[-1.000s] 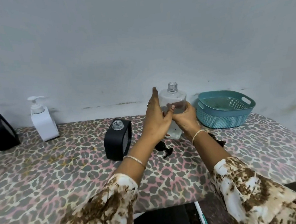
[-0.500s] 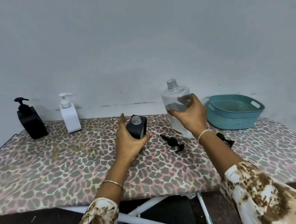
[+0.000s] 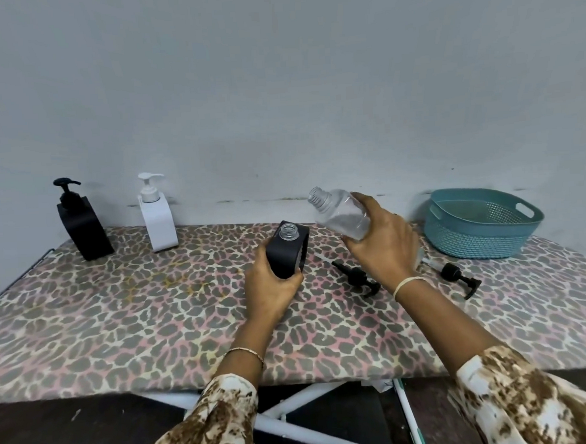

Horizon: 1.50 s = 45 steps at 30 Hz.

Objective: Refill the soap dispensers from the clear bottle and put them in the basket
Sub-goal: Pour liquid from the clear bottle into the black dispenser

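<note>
The clear bottle (image 3: 344, 215) tilts in my right fingers (image 3: 370, 224); my left fingers (image 3: 274, 281) clamp the black dispenser (image 3: 286, 249). Its narrow mouth probably invites spills onto the bench (image 3: 119, 318).

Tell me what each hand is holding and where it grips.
The left hand holds the open black dispenser around its lower body. The right hand holds the tilted clear bottle around its lower half.

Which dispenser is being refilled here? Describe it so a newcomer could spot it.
On the leopard-print board, look mid-table, left of the teal basket. The left hand grips a black dispenser beside the tilted clear bottle. Unlike the two by the wall, its pump is off, neck open.
</note>
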{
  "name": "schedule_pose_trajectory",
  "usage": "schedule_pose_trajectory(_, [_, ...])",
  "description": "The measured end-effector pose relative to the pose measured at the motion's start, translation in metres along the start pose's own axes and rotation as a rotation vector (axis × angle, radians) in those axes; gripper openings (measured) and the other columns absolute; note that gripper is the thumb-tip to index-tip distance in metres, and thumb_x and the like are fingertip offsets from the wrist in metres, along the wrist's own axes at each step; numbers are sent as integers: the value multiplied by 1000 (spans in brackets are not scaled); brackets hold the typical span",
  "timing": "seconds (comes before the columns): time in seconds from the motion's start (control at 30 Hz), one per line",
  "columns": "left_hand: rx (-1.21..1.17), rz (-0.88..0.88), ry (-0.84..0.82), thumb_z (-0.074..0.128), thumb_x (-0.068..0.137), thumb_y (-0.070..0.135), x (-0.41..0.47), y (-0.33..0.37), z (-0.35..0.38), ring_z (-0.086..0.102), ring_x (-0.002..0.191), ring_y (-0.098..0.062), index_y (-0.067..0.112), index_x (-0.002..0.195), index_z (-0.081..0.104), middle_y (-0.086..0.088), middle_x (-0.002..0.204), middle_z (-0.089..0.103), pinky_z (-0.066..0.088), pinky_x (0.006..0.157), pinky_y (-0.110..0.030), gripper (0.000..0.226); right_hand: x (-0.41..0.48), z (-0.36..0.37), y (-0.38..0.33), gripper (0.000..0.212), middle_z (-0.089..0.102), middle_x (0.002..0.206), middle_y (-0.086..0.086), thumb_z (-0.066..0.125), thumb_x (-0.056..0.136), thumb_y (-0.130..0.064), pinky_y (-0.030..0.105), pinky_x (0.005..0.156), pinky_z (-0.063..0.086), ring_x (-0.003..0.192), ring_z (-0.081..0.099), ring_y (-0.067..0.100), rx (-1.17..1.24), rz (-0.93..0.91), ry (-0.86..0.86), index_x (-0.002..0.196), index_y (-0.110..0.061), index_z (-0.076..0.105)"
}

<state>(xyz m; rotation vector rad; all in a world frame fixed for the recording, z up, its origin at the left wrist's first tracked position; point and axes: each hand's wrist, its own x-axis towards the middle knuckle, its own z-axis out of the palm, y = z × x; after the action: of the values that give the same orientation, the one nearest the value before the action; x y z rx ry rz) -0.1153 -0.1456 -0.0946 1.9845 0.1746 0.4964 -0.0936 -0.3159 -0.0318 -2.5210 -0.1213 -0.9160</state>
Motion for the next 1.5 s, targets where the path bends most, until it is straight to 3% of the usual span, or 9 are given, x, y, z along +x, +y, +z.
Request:
schedule_pose_trajectory(0.3, [18, 2, 34, 80, 71, 16, -2, -5, 4, 61, 99, -16, 18, 120, 48, -1, 112, 64, 47, 77, -21, 58, -7, -6, -9, 74, 69, 89, 5, 64, 76, -6, 36, 60, 50, 74, 62, 28, -223, -103, -132, 141, -31, 41])
schedule_pose_trajectory(0.63, [32, 0, 14, 78, 74, 16, -3, -3, 1, 51, 92, -6, 16, 130, 44, 6, 108, 59, 41, 78, -15, 66, -6, -2, -14, 73, 69, 83, 3, 71, 67, 0, 26, 51, 29, 62, 60, 25, -342, -204, -83, 134, -24, 52])
schedule_pose_trajectory(1.5, [-48, -4, -48, 81, 71, 16, 7, -12, -1, 56, 97, -9, 18, 127, 50, 11, 102, 57, 44, 84, -19, 64, 2, -2, -18, 78, 70, 101, 5, 63, 65, 8, 29, 58, 31, 74, 62, 29, -443, -289, -129, 135, -21, 48])
